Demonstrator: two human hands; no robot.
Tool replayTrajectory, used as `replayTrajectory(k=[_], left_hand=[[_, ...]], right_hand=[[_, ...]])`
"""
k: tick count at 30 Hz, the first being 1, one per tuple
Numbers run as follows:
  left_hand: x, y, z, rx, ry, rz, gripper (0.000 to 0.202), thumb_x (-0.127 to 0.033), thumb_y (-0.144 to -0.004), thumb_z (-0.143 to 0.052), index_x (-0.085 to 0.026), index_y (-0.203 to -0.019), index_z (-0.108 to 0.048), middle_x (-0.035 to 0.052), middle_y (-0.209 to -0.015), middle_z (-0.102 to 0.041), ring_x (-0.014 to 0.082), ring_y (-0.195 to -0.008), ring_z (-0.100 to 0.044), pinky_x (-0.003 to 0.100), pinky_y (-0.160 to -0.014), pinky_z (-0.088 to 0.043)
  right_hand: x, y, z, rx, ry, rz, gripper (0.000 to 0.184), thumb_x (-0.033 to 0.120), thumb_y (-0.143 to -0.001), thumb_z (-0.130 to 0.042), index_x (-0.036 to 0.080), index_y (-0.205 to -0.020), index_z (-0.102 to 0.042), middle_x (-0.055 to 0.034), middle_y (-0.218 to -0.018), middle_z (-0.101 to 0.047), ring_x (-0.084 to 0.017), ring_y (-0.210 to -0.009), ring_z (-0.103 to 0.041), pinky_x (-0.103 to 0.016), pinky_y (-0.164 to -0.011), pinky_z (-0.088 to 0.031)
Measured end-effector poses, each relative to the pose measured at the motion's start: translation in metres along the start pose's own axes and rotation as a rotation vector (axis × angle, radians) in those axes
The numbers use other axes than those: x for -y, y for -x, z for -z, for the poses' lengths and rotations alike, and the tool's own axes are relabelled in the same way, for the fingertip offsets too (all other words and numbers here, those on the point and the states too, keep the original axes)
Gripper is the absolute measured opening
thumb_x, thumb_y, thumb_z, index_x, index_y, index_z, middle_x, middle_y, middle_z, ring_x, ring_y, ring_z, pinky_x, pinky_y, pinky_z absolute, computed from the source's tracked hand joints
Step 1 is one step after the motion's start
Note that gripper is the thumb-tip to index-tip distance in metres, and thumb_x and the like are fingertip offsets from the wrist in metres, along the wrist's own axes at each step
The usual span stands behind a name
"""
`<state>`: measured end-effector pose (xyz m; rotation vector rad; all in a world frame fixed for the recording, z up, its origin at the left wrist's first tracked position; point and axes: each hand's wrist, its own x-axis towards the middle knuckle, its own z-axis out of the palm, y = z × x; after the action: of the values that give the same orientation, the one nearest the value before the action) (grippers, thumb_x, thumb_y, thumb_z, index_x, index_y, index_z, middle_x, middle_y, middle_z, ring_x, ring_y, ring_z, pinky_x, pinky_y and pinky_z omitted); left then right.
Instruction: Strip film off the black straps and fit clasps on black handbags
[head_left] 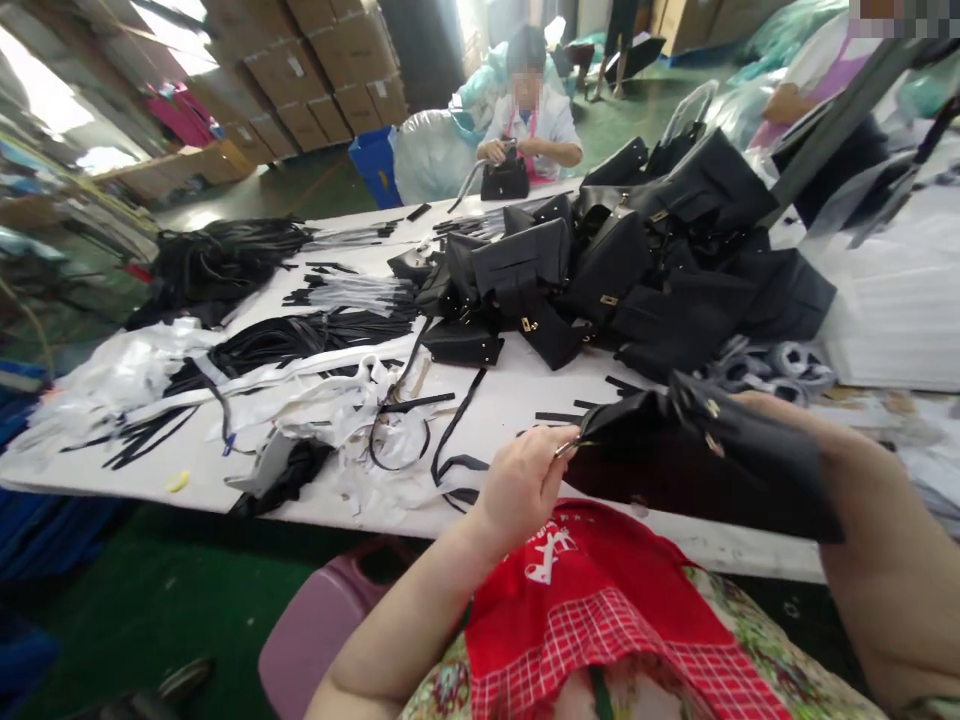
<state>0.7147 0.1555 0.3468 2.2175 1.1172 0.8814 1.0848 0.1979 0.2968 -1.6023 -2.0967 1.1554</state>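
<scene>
A black handbag [697, 470] is held on its side above the table's near edge, with gold-coloured metal fittings on it. My left hand [525, 475] pinches the bag's left end, where a small shiny metal piece shows at the fingertips. Around the bag's right side wraps my right hand [847, 435], its fingers mostly hidden behind the bag. Short black strips [562, 416] lie on the table just beyond the bag. Left of my left hand is a curled black strap [457, 465].
A large heap of black handbags [525, 260] covers the middle of the white table [337, 510]. Bundles of black straps [217, 260] and crumpled white wrapping [135, 370] lie leftward. Across the table a co-worker [529, 130] handles another bag. A purple stool [322, 620] stands below.
</scene>
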Motion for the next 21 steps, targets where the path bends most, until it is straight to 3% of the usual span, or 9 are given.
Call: replayTrajectory(k=[2,5,7,9,10,12,15,21], left_hand=[[-0.011,0.005,-0.002,0.109,-0.130,-0.152,0.030,-0.022,-0.097,-0.037,-0.017,-0.120,-0.056,0.0081,-0.094,-0.070,0.0186,-0.085,-0.066,0.030,-0.076,-0.054],[-0.020,0.010,-0.012,0.226,-0.233,-0.324,0.033,-0.020,-0.098,-0.031,-0.016,-0.122,-0.053,0.0073,-0.088,-0.070,0.0177,-0.076,-0.066,0.029,-0.067,-0.055],[-0.022,0.011,-0.016,0.226,-0.276,-0.381,0.034,-0.019,-0.099,-0.029,-0.015,-0.123,-0.052,0.0074,-0.087,-0.070,0.0168,-0.074,-0.066,0.027,-0.065,-0.055],[-0.023,0.009,-0.017,0.203,-0.308,-0.411,0.034,-0.018,-0.098,-0.030,-0.015,-0.124,-0.052,0.0075,-0.086,-0.070,0.0164,-0.074,-0.066,0.026,-0.066,-0.055],[-0.023,0.008,-0.017,0.197,-0.316,-0.423,0.034,-0.018,-0.098,-0.031,-0.015,-0.124,-0.052,0.0075,-0.086,-0.070,0.0166,-0.074,-0.066,0.027,-0.067,-0.055],[-0.024,0.005,-0.015,0.189,-0.321,-0.433,0.034,-0.017,-0.097,-0.033,-0.014,-0.125,-0.051,0.0084,-0.086,-0.070,0.0175,-0.074,-0.066,0.027,-0.067,-0.055],[-0.025,0.004,-0.013,0.193,-0.311,-0.401,0.035,-0.017,-0.097,-0.034,-0.012,-0.126,-0.052,0.0100,-0.088,-0.071,0.0189,-0.076,-0.066,0.029,-0.068,-0.056],[-0.023,0.008,0.003,0.322,-0.083,-0.229,0.042,-0.016,-0.095,-0.042,-0.015,-0.136,-0.044,0.0071,-0.097,-0.071,0.0159,-0.082,-0.067,0.028,-0.075,-0.057]], right_hand=[[0.001,0.006,0.003,-0.016,-0.139,-0.054,0.064,0.062,-0.085,-0.043,0.010,-0.076,-0.077,-0.0233,-0.091,-0.071,-0.025,-0.088,-0.067,-0.036,-0.082,-0.047],[0.023,0.021,0.003,-0.146,-0.247,-0.080,0.056,0.053,-0.087,-0.047,0.006,-0.103,-0.072,-0.0228,-0.104,-0.068,-0.025,-0.097,-0.063,-0.037,-0.088,-0.046],[0.051,0.031,-0.010,-0.114,-0.186,0.081,0.051,0.047,-0.085,-0.057,0.013,-0.122,-0.064,-0.0191,-0.120,-0.064,-0.025,-0.110,-0.059,-0.037,-0.096,-0.044],[0.082,0.036,-0.034,-0.047,-0.068,0.291,0.064,0.044,-0.077,-0.070,0.020,-0.134,-0.056,-0.0147,-0.131,-0.058,-0.028,-0.119,-0.054,-0.039,-0.103,-0.042],[0.096,0.036,-0.049,-0.086,0.000,0.334,0.066,0.042,-0.076,-0.072,0.021,-0.136,-0.054,-0.0136,-0.130,-0.058,-0.028,-0.118,-0.055,-0.040,-0.102,-0.043],[0.114,0.033,-0.079,-0.257,0.135,0.343,0.050,0.033,-0.082,-0.065,0.021,-0.130,-0.059,-0.0120,-0.115,-0.065,-0.026,-0.105,-0.060,-0.040,-0.093,-0.049],[0.117,0.024,-0.106,-0.458,0.255,0.384,0.031,0.021,-0.090,-0.052,0.019,-0.117,-0.067,-0.0088,-0.095,-0.069,-0.020,-0.086,-0.063,-0.033,-0.078,-0.052],[0.108,0.020,-0.106,-0.594,0.357,0.610,0.037,0.014,-0.094,-0.046,0.017,-0.129,-0.057,-0.0044,-0.089,-0.070,-0.014,-0.075,-0.061,-0.026,-0.071,-0.051]])
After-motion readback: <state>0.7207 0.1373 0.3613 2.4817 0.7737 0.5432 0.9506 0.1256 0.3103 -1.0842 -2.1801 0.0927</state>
